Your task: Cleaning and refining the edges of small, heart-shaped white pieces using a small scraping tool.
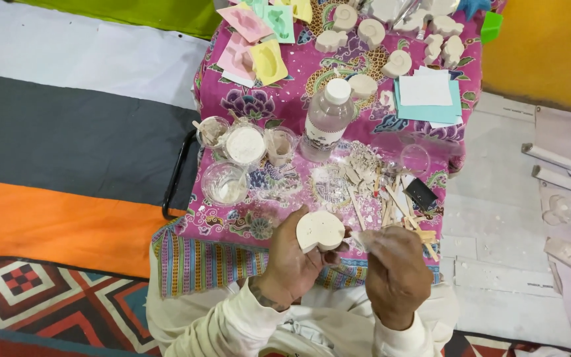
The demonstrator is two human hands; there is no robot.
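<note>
My left hand [289, 261] holds a white, heart-like plaster cast [320, 231] up over the near edge of a low table covered with a pink patterned cloth [285, 99]. Close on its right, my right hand [394, 271] is closed around a thin tool or stick whose tip [355, 235] touches the cast's edge; the tool itself is blurred. Both hands are dusted with white powder. White sleeves cover my forearms.
On the cloth stand several plastic cups [244, 147] with powder, a clear bottle with a white cap [327, 119], wooden sticks and plaster crumbs [391, 205], pastel moulds [259, 39], more white casts [398, 33] and paper sheets [425, 92]. Striped mats lie left; grey floor right.
</note>
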